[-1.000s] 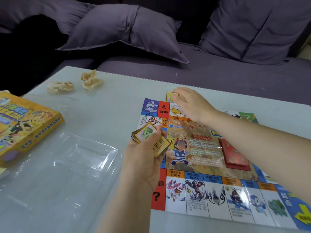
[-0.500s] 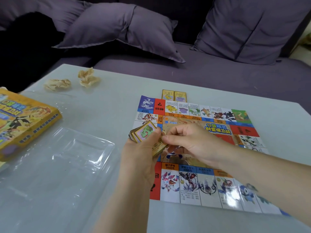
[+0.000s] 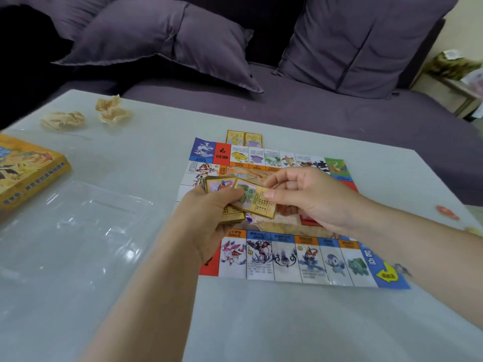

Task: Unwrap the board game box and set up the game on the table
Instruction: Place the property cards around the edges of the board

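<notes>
A single yellow-bordered card (image 3: 257, 202) is pinched at its right end between the thumb and the curled fingers (image 3: 281, 178) of the right hand (image 3: 308, 197). The card's left end rests on a stack of cards (image 3: 222, 186), which is gripped by the left hand (image 3: 209, 218): the thumb is laid across the top and the remaining fingers are curled underneath. Both hands are held above the left half of the game board (image 3: 287, 257).

The board is spread flat on the table (image 3: 287, 322), in its right half and nearer the far edge than the near one. A red stack (image 3: 309, 220) on the board's middle is mostly hidden by the right hand. Two cards (image 3: 244, 138) are laid side by side on the table, just beyond the board's far edge near its far left corner.

The yellow game box (image 3: 28, 168) is seen at the table's left edge, partly cut off by the frame. A clear plastic tray (image 3: 78, 231) lies just beside it, toward the near left corner. Two crumpled wrappers (image 3: 62, 120) are found near the far left corner. A small orange piece (image 3: 447, 212) lies by the right edge. A purple sofa (image 3: 326, 118) with cushions (image 3: 162, 43) is seen beyond the far edge.
</notes>
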